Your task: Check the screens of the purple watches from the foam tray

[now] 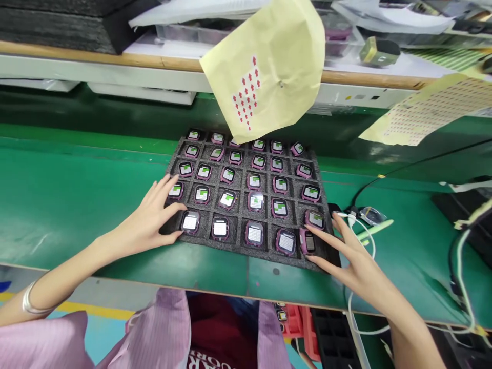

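The purple smartwatch (307, 242) sits at the 4 o'clock corner of the foam tray (238, 248). It lies toward 9 o'clock from your right hand (355, 256), the nearer one; its long axis runs roughly 12 to 6. Your right thumb and index fingertip stand apart on either side of it; whether they press the case cannot be told. Your left hand (148, 220), fingers spread, is at the tray's 9 o'clock edge. The dark, grainy foam has squarish cells; the watch screens are glossy, rounded squares. The green workbench (77, 179) is smooth.
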`<state>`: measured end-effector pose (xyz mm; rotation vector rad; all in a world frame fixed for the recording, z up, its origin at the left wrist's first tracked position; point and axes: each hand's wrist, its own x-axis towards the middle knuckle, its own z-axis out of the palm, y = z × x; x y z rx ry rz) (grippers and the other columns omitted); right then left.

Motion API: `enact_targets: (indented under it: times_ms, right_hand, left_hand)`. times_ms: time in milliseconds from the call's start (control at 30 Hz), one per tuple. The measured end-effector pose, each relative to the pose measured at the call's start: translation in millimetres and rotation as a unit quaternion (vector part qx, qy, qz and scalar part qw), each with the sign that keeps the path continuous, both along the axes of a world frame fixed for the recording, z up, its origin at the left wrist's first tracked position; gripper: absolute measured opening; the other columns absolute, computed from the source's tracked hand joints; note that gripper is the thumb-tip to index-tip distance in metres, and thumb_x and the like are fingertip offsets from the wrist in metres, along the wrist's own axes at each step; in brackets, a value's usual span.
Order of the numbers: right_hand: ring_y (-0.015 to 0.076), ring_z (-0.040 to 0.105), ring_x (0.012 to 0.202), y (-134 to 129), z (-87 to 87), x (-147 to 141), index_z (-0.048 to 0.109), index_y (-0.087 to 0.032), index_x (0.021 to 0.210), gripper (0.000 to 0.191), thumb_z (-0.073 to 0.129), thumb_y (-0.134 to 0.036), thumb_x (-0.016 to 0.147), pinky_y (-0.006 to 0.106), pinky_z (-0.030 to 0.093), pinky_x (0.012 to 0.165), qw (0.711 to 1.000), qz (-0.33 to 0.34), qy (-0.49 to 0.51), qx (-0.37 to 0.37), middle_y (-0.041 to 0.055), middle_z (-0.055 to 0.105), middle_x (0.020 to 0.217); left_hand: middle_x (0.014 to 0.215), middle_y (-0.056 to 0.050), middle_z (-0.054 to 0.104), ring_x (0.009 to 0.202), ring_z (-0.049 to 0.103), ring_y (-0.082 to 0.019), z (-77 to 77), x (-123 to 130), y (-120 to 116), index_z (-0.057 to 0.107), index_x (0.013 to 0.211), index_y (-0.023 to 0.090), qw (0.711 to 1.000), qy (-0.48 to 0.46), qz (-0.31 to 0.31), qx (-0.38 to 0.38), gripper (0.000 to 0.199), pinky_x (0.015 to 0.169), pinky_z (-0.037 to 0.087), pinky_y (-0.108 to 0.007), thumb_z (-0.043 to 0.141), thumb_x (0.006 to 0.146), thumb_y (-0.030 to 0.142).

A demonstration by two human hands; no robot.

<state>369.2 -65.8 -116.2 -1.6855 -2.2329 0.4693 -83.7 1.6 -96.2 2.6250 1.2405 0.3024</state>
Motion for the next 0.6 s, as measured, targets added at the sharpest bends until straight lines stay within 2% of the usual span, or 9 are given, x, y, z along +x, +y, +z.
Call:
enact_targets:
  times_ms: [100, 167, 300, 400, 467, 533, 567, 600]
  right_hand:
    - [0.0389, 0.015, 0.145, 7.4, 4.5, -6.0, 0.059, -0.027, 0.131, 0.042, 0.054, -0.041, 0.092, 0.060, 0.030, 0.111, 0.999, 0.033, -0.022, 0.024, 0.0046, 0.008, 0.162]
    - [0.0381, 0.018, 0.144, 11.9, 9.1, -8.9, 0.062, -0.025, 0.125, 0.037, 0.055, -0.042, 0.092, 0.058, 0.031, 0.111, 0.998, 0.051, -0.021, 0.029, 0.0067, 0.012, 0.161]
    - [0.0378, 0.029, 0.141, 14.7, 19.6, -12.1, 0.063, -0.024, 0.111, 0.034, 0.063, -0.048, 0.087, 0.057, 0.030, 0.112, 0.998, 0.032, 0.027, 0.056, 0.0114, 0.036, 0.152]
    - [0.0372, 0.050, 0.126, 13.8, 27.5, -18.2, 0.062, -0.024, 0.111, 0.043, 0.073, -0.050, 0.079, 0.056, 0.038, 0.108, 0.989, -0.040, 0.130, 0.054, 0.0121, 0.060, 0.128]
    - [0.0344, 0.063, 0.109, 15.2, 32.5, -27.1, 0.062, -0.023, 0.112, 0.051, 0.080, -0.048, 0.072, 0.053, 0.046, 0.102, 0.968, -0.086, 0.236, 0.008, 0.0107, 0.068, 0.112]
    - [0.0303, 0.068, 0.095, 20.0, 37.2, -40.5, 0.062, -0.023, 0.115, 0.053, 0.083, -0.042, 0.070, 0.051, 0.052, 0.095, 0.929, -0.095, 0.353, -0.057, 0.0096, 0.069, 0.107]
    - [0.0282, 0.069, 0.090, 23.8, 39.4, -48.5, 0.061, -0.023, 0.117, 0.054, 0.084, -0.038, 0.070, 0.050, 0.055, 0.092, 0.905, -0.085, 0.408, -0.084, 0.0088, 0.069, 0.107]
    - [0.0262, 0.070, 0.086, 28.2, 41.6, -56.8, 0.061, -0.024, 0.118, 0.054, 0.084, -0.035, 0.070, 0.049, 0.057, 0.089, 0.885, -0.077, 0.449, -0.101, 0.0081, 0.068, 0.107]
  left_hand:
    - [0.157, -0.016, 0.020, 0.146, 0.009, -0.041, 0.8, 8.1, 2.1, 0.061, 0.116, 0.018, 0.999, 0.025, -0.041, 0.003, 0.036, 0.114, 0.019, -0.065, 0.062, 0.083, 0.032]
    - [0.154, -0.018, 0.029, 0.145, 0.014, -0.041, -0.3, 13.4, 4.7, 0.061, 0.114, 0.016, 0.999, 0.022, -0.041, -0.002, 0.035, 0.114, 0.020, -0.066, 0.062, 0.083, 0.034]
    - [0.150, -0.018, 0.036, 0.144, 0.019, -0.041, -1.5, 18.8, 10.9, 0.064, 0.106, 0.015, 0.999, -0.004, -0.044, -0.016, 0.034, 0.114, 0.019, -0.065, 0.070, 0.078, 0.034]
    - [0.148, -0.018, 0.041, 0.143, 0.025, -0.038, -1.7, 19.4, 13.3, 0.065, 0.102, 0.016, 0.996, -0.042, -0.068, -0.028, 0.030, 0.116, 0.021, -0.062, 0.071, 0.078, 0.032]
    - [0.144, -0.017, 0.046, 0.140, 0.034, -0.036, -0.9, 21.8, 13.0, 0.066, 0.104, 0.017, 0.992, -0.099, -0.061, -0.055, 0.032, 0.115, 0.027, -0.059, 0.072, 0.077, 0.033]
    - [0.136, -0.015, 0.055, 0.129, 0.049, -0.034, 2.1, 28.3, 11.9, 0.065, 0.109, 0.018, 0.973, -0.193, -0.020, -0.124, 0.039, 0.110, 0.038, -0.055, 0.075, 0.074, 0.034]
    - [0.129, -0.014, 0.061, 0.119, 0.058, -0.032, 4.6, 33.4, 11.6, 0.065, 0.111, 0.019, 0.951, -0.252, 0.009, -0.180, 0.043, 0.104, 0.045, -0.052, 0.077, 0.073, 0.033]
    - [0.121, -0.014, 0.066, 0.109, 0.064, -0.030, 8.0, 39.8, 11.7, 0.064, 0.112, 0.018, 0.917, -0.311, 0.037, -0.247, 0.045, 0.098, 0.051, -0.049, 0.078, 0.072, 0.032]
